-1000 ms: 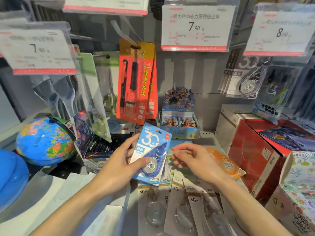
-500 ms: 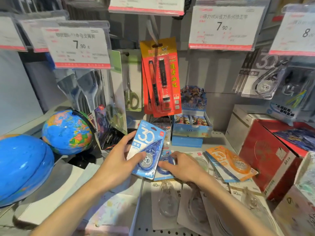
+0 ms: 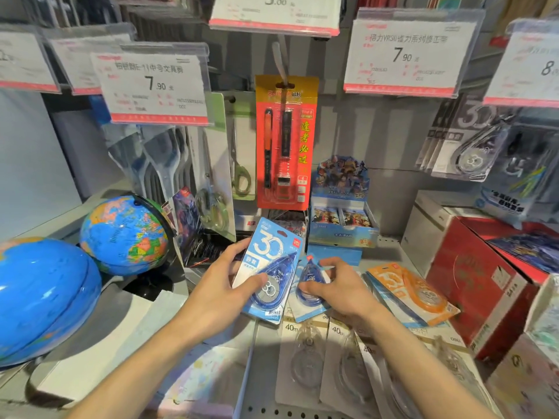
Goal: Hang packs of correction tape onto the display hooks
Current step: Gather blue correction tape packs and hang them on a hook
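Left hand (image 3: 222, 285) gripping blue tape pack (image 3: 270, 275); right hand (image 3: 338, 287) pinching second blue pack (image 3: 311, 282).

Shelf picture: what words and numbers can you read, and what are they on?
"30" on the blue correction tape pack that the left hand holds.
"7.90" on the left price tag.
"7.90" on the right price tag.
"5.00" on the top price tag.
"40m" on the clear packs lying on the shelf.
"30" on the grey hanging packs.
Smaller print on tags and packs is too blurred to read.
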The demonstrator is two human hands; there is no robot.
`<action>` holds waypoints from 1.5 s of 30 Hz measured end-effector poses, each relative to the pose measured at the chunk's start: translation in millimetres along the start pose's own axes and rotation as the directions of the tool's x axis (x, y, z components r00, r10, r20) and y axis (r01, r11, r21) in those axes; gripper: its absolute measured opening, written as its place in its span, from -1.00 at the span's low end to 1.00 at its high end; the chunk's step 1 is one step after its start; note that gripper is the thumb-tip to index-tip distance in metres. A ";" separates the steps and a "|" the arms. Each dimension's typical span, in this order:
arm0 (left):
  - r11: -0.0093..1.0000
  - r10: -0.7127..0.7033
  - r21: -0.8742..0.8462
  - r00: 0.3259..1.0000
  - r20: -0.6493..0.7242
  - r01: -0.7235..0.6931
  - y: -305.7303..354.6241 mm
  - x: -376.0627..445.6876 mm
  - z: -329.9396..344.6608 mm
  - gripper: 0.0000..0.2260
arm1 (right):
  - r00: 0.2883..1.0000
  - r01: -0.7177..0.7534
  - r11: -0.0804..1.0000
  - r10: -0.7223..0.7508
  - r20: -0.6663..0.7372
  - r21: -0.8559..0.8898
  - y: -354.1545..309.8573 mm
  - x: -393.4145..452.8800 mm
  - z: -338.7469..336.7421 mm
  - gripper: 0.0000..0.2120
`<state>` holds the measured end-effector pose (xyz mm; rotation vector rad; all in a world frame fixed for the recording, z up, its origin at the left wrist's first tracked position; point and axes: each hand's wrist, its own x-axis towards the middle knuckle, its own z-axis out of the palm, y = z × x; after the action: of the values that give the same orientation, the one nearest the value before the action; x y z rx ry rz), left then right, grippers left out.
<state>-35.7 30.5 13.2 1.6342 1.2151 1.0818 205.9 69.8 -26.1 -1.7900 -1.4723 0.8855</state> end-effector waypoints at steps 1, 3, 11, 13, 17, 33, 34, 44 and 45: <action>1.000 -0.003 -0.007 1.000 0.006 0.003 -0.2 -0.1 1.5 -0.44 | 1.000 -0.013 0.998 0.014 -0.019 0.063 -0.1 0.6 -1.5 -0.26; 1.000 -0.005 -0.016 1.000 0.017 0.006 -1.1 0.0 3.3 -0.45 | 0.998 -0.040 0.977 0.050 -0.045 0.209 -0.5 1.0 -6.4 -0.14; 0.999 0.038 -0.031 0.999 0.024 -0.037 -3.7 -0.6 11.6 -0.46 | 0.984 0.001 0.884 0.082 -0.157 0.467 9.9 -16.1 -44.8 -0.57; 0.996 0.053 -0.070 0.997 0.051 -0.050 -3.8 -2.2 17.2 -0.47 | 0.978 0.034 0.876 0.069 -0.195 0.481 15.1 -31.2 -55.0 -0.58; 0.983 0.082 -0.170 0.993 0.083 -0.067 0.1 -5.2 25.5 -0.49 | 0.955 0.112 0.884 0.030 -0.296 0.453 20.1 -74.3 -70.2 -0.62; 0.901 0.346 -0.294 0.937 0.044 -0.319 88.0 -24.2 74.6 -0.60 | 0.868 0.386 0.846 -0.198 -0.456 0.367 -7.7 -178.2 -164.8 -0.64; 0.900 0.361 -0.274 0.932 0.030 -0.340 94.8 -26.2 80.6 -0.61 | 0.864 0.401 0.844 -0.218 -0.455 0.356 -6.0 -180.8 -175.0 -0.64; 0.891 0.421 -0.143 0.902 -0.096 -0.431 164.8 -39.2 176.1 -0.56 | 0.829 0.528 0.767 -0.372 -0.418 0.365 47.4 -203.9 -289.5 -0.46; 0.890 0.426 -0.127 0.898 -0.109 -0.437 172.4 -40.2 183.3 -0.56 | 0.832 0.527 0.764 -0.374 -0.410 0.371 53.2 -204.9 -298.6 -0.44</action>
<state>178.5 -64.9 112.9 1.8043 0.8058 1.4860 452.2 -159.5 117.7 -1.0738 -1.2629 0.5980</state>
